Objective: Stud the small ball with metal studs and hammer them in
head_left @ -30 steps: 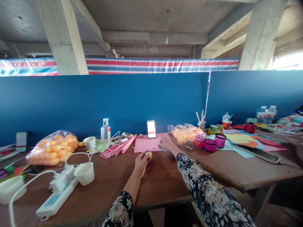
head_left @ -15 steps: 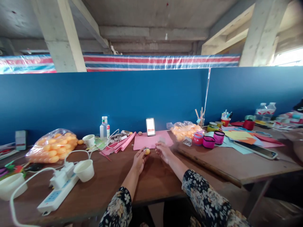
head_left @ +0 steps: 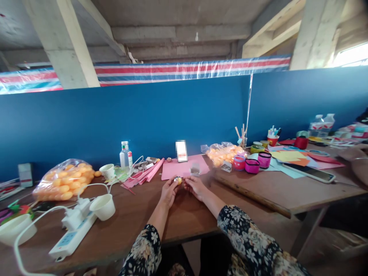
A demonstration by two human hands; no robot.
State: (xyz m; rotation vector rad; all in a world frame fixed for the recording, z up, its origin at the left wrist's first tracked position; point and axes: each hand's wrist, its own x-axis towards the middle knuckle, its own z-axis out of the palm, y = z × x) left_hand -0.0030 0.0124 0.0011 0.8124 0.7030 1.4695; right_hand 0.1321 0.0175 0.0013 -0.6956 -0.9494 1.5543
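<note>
I see the left hand (head_left: 169,192) pinching a small, round, yellow-and-silver ball (head_left: 179,180) above the brown wooden desk (head_left: 135,218); it lies just left of the right hand (head_left: 196,188), fingers curled; whether gripping anything, I cannot tell.

Found right hand (head_left: 196,186) withdrawn from over the pink sheet (head_left: 174,169) toward the near edge of the counter (head_left: 138,211). Noted gap to the yellow ball (head_left: 179,180) in the left hand (head_left: 169,193) reduced: wide a second ago, small half a second ago, now fingertips just beside, contact not verifiable. Found clear box (head_left: 194,170) on the sheet's right half visible, previously indistinct at the right hand. Recorded ball's silver part turned from top toward left. Recorded view tipped slightly downward.
</note>
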